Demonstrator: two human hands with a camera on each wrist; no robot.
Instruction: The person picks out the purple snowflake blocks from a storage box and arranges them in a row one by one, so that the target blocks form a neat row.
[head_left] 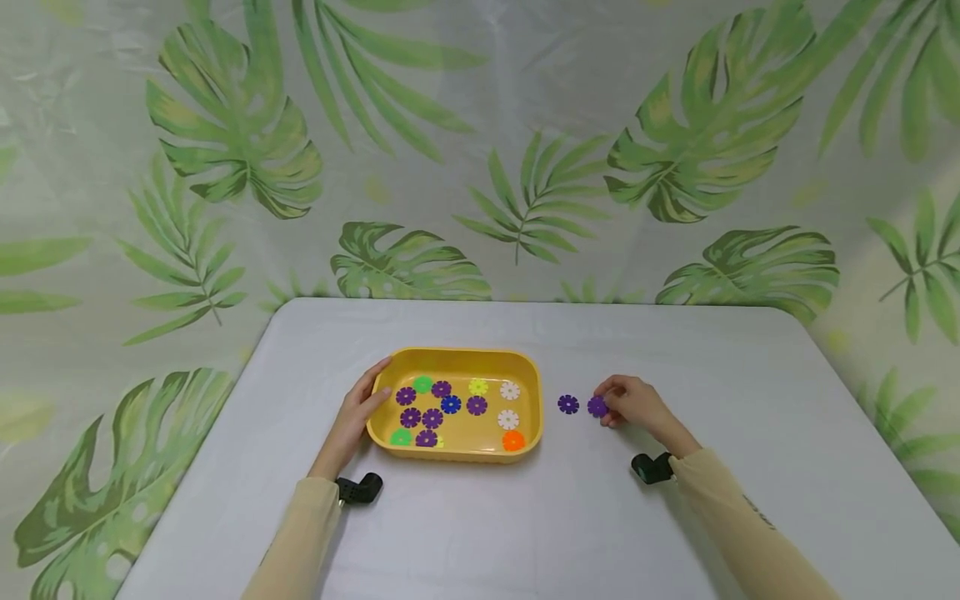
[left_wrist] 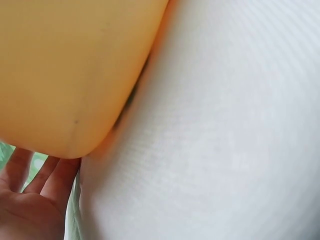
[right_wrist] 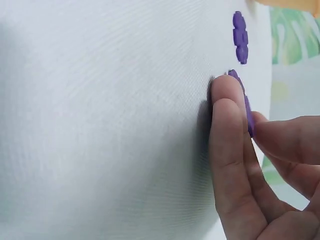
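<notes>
A yellow plastic tray (head_left: pixel 465 457) holds several notched snowflake discs in purple, green, blue, white, orange and yellow. My left hand (head_left: pixel 358 417) grips the tray's left end, its thumb over the rim and the other fingers along the outside wall. In the left wrist view the fingers (left_wrist: pixel 57 182) reach behind the tray's rounded corner (left_wrist: pixel 65 100). To the right of the tray, my right hand (head_left: pixel 633 404) pinches a purple snowflake disc (head_left: pixel 597 407) between thumb and fingers, close over the table. Another purple snowflake disc (head_left: pixel 567 404) lies flat between the tray and that hand.
The table (head_left: pixel 480 533) has a white cover, and its far edge meets a leaf-patterned curtain (head_left: pixel 525 100). Inside the tray, purple discs gather mostly at the left, while white discs (head_left: pixel 508 419) and an orange disc (head_left: pixel 513 440) lie at the right.
</notes>
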